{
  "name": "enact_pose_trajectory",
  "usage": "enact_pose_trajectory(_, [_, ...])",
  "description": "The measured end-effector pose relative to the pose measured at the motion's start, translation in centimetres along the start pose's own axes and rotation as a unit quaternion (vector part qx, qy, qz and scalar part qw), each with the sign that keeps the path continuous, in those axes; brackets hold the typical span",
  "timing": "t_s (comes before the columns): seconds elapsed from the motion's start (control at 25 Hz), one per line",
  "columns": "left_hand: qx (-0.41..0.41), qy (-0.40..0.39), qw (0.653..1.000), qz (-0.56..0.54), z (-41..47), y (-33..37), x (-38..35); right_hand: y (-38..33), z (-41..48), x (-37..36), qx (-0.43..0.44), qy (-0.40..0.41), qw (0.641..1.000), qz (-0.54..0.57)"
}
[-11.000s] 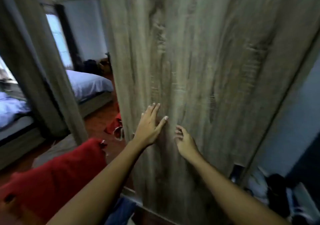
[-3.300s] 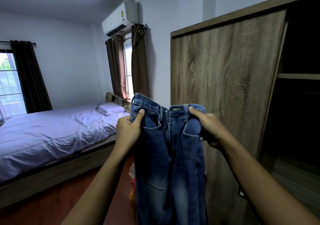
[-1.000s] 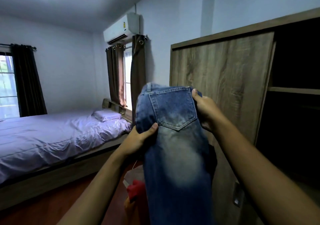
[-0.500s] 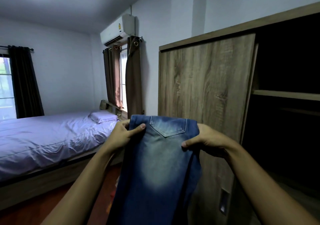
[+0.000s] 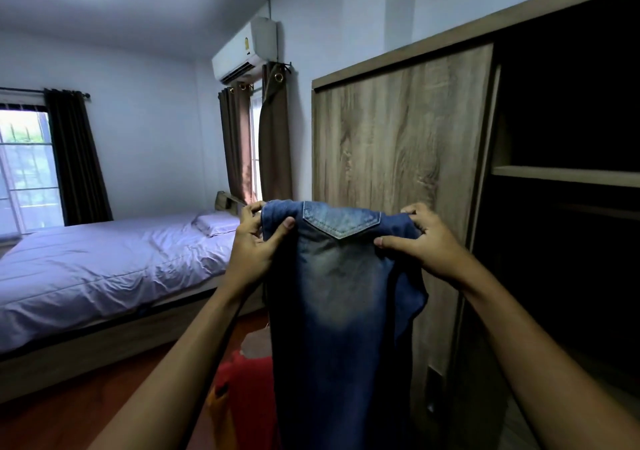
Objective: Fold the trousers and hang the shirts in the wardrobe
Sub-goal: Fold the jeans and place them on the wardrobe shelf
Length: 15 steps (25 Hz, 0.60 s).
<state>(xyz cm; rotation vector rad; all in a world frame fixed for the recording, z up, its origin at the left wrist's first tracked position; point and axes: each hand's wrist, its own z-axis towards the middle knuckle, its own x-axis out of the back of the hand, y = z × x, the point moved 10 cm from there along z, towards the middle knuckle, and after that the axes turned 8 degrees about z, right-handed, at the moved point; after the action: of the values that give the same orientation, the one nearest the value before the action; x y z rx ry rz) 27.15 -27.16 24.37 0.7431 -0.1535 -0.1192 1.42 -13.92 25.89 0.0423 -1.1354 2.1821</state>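
The blue jeans are hanging in mid-air in front of the person, folded lengthwise so that a back pocket is facing the camera near the top edge, with a faded patch showing pale below it and the legs dropping out of the bottom of the view. The left hand is gripping the top left corner of the denim, its thumb lying across the front of the cloth and its fingers curling behind. The right hand is pinching the top right corner in the same way, thumb in front and fingers over the upper edge, where the fabric is bunching a little. Both forearms are reaching up from the lower corners of the view. Just behind the jeans the wardrobe door is standing, a wood-grain sliding panel, and to its right the wardrobe is lying open and dark, with a pale shelf crossing it. Low down, to the left of the jeans, something red is lying on the floor. Further left, the bed under lilac sheets is stretching toward a curtained window, and an air conditioner is sitting high on the wall.
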Motion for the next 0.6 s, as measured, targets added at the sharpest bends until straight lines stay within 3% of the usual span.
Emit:
enact_pose_trajectory(0.08, [0.026, -0.002, 0.999, -0.032, 0.1, -0.5, -1.0, 0.3, -0.2, 0.7, 0.007, -0.007, 0.999, 0.039])
enact_pose_trajectory(0.16, [0.053, -0.001, 0.997, -0.049, 0.3, -1.1, -1.6, 0.6, -1.0, 0.4, -0.02, -0.061, 0.989, 0.137])
enact_pose_trajectory(0.24, [0.082, -0.008, 0.995, -0.058, 0.6, -1.8, -2.4, 0.9, -1.6, -0.2, -0.028, -0.1, 0.981, 0.166])
enact_pose_trajectory(0.36, [0.088, -0.012, 0.995, -0.037, 0.4, -2.2, -3.3, 2.8, -1.3, 0.3, -0.017, -0.052, 0.992, 0.111])
enact_pose_trajectory(0.6, [0.051, -0.016, 0.999, 0.007, 0.9, -1.0, -3.4, 4.2, -1.0, 0.6, -0.045, 0.021, 0.986, 0.158])
